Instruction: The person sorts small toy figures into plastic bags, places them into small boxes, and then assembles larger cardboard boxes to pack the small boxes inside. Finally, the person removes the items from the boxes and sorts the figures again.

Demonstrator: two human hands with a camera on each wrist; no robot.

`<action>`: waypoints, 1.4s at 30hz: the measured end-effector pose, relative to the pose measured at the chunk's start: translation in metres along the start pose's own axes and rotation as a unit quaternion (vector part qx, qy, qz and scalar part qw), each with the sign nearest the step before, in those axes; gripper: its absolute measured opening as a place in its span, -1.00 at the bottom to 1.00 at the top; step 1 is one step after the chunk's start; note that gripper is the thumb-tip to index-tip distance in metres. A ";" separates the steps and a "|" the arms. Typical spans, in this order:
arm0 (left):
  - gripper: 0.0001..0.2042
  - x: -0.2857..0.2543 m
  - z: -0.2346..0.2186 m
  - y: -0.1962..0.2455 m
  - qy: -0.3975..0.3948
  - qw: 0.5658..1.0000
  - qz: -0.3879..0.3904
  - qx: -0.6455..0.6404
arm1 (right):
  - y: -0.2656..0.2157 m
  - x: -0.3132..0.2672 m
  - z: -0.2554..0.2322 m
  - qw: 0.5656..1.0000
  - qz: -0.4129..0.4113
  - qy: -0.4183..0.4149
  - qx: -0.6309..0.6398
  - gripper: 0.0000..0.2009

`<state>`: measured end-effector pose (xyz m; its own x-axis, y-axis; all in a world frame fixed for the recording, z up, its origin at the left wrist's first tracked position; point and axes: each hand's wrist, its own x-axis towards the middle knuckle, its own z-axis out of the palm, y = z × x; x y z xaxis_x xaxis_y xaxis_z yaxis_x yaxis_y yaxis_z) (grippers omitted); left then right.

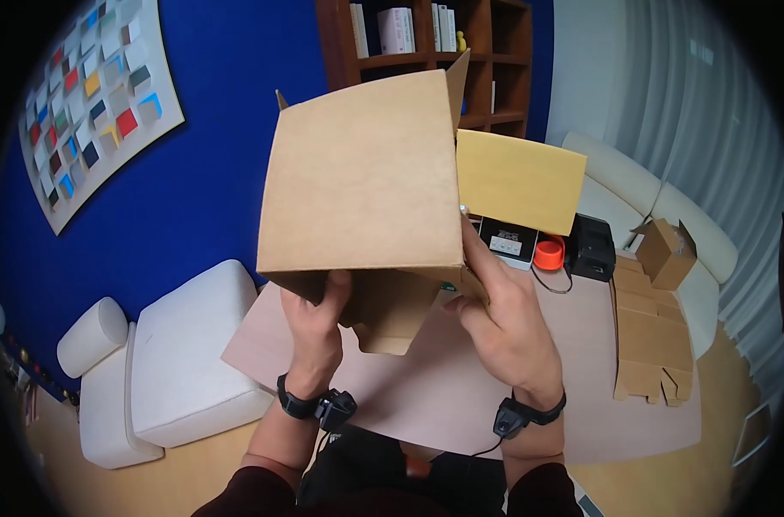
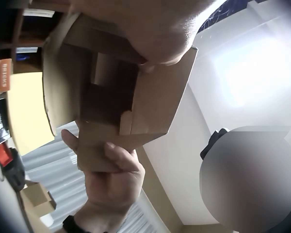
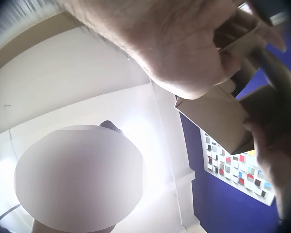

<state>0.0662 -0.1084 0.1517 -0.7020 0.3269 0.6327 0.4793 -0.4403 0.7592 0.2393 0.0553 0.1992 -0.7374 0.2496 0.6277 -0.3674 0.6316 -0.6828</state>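
Observation:
A brown cardboard box [image 1: 362,177] is held up above the table, its unfolded flaps sticking out at the far and near ends. My left hand [image 1: 316,326] grips the near left edge, with the thumb over the cardboard and the fingers hidden behind it. On the right side, my right hand [image 1: 514,323] holds the box between fingers and thumb. The left wrist view looks into the hollow box [image 2: 150,99], where the right hand [image 2: 114,182] has its thumb on a flap. In the right wrist view, the box [image 3: 216,119] lies between both hands.
On the pinkish table [image 1: 581,414] are a flattened cardboard piece [image 1: 655,336], a yellow panel [image 1: 521,181], a red round object [image 1: 549,254] and a black device [image 1: 592,247]. A small open carton [image 1: 668,254] stands at right. White seats [image 1: 198,353] flank the table.

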 end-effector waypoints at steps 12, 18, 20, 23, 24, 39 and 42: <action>-0.50 -0.004 0.008 -0.002 0.089 0.994 0.068 -0.006 | -0.003 -0.003 0.009 0.989 -0.145 -0.018 0.030 0.05; -0.34 -0.011 0.009 0.006 0.125 0.989 0.077 -0.010 | -0.009 0.000 0.021 0.987 -0.098 0.103 0.081 -0.15; -0.14 -0.018 0.006 0.001 0.128 0.991 0.048 0.014 | -0.008 0.002 0.027 0.977 -0.115 0.179 0.002 -0.25; -0.02 -0.020 0.007 0.003 0.076 0.990 0.029 0.118 | -0.003 0.000 0.032 0.958 -0.183 0.211 -0.063 -0.30; -0.06 -0.018 0.011 -0.003 0.084 0.975 0.141 0.153 | -0.001 -0.001 0.037 0.958 -0.184 0.210 -0.064 -0.30; -0.26 -0.028 0.015 0.012 -0.074 0.980 0.183 0.014 | 0.011 -0.003 0.035 0.935 -0.083 0.295 0.179 -0.50; -0.18 -0.032 0.013 0.034 -0.121 0.992 0.028 0.002 | 0.012 -0.001 0.033 0.932 -0.066 0.297 0.200 -0.48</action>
<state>0.1118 -0.1227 0.1596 -0.5268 0.4935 0.6920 0.5173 -0.4599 0.7218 0.2168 0.0380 0.1782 -0.2719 0.6260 0.7309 -0.7017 0.3908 -0.5958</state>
